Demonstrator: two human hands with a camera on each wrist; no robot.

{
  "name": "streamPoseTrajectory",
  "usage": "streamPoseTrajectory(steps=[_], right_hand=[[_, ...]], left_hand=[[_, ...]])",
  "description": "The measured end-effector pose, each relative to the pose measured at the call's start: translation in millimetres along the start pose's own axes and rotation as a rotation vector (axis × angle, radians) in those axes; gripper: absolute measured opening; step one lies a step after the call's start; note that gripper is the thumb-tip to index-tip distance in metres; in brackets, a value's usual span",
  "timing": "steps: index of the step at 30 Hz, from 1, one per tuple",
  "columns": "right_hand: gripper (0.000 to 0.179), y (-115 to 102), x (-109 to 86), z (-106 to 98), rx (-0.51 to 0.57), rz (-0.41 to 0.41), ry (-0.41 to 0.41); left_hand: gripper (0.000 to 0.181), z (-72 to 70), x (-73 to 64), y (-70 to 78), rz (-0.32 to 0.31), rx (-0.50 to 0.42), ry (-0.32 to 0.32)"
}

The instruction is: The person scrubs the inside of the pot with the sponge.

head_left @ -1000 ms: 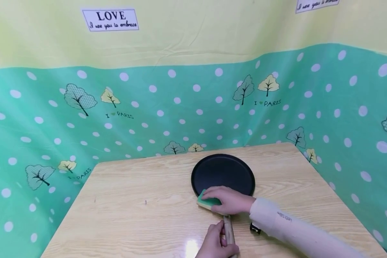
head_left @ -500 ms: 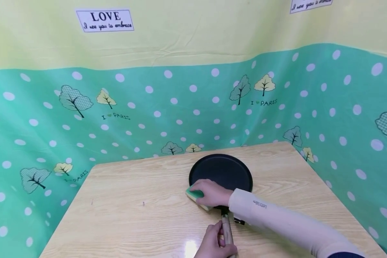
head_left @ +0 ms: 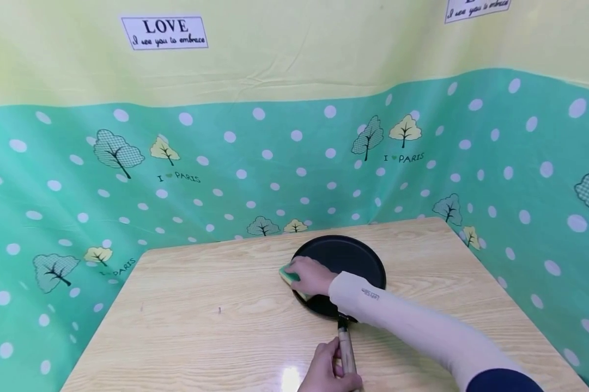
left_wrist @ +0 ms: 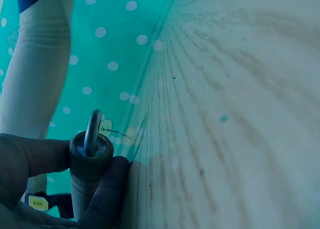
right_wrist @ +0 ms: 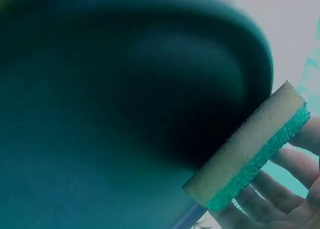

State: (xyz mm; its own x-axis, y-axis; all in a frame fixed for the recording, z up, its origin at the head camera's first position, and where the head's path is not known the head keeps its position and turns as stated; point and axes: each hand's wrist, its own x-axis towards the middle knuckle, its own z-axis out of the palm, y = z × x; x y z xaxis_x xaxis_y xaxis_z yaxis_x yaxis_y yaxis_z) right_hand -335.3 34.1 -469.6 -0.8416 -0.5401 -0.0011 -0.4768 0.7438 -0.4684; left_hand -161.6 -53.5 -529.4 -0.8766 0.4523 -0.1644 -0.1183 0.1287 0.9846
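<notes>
A round black frying pan (head_left: 353, 258) lies on the wooden table, its handle (head_left: 345, 348) towards the person. The left hand (head_left: 323, 371) grips that handle; in the left wrist view its thumb and fingers pinch the handle end (left_wrist: 89, 156), which has a metal loop. At the pan's left rim, the right hand (head_left: 311, 275) holds a sponge (head_left: 288, 274) with a green scouring side and a pale yellow side. In the right wrist view the sponge (right_wrist: 250, 151) stands slanted, yellow side against the pan's edge (right_wrist: 267, 54), fingers behind the green side.
The wood-grain table (head_left: 191, 316) extends widely to the left of the pan. A green and yellow patterned curtain (head_left: 274, 141) hangs behind and at both sides. The right forearm in a pale sleeve (head_left: 402, 316) crosses above the table on the right.
The right hand has moved the sponge from the pan's near edge, by the handle, round to the left rim and farther away. The left hand keeps its grip on the handle.
</notes>
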Motion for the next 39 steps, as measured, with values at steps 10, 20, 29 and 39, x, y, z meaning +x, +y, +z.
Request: streamPoseTrajectory(steps=[10, 20, 29, 39], right_hand=[[0.045, 16.5, 24.6, -10.0, -0.139, 0.063, 0.051], [0.039, 61.4, 31.6, -25.6, -0.312, 0.080, 0.141], [0.045, 98.6, 16.6, -47.0, -0.431, 0.183, 0.098], [0.043, 120.1, -11.7, -66.8, -0.500, 0.156, 0.043]], left_hand=[[0.084, 2.6, 0.3, 3.3, -0.017, 0.005, 0.026], [0.085, 4.1, 0.1, 4.8, -0.028, -0.007, 0.039], [0.085, 3.9, 0.3, 5.7, -0.033, 0.001, 0.039], [0.084, 3.6, 2.9, 6.6, -0.057, 0.015, 0.044]])
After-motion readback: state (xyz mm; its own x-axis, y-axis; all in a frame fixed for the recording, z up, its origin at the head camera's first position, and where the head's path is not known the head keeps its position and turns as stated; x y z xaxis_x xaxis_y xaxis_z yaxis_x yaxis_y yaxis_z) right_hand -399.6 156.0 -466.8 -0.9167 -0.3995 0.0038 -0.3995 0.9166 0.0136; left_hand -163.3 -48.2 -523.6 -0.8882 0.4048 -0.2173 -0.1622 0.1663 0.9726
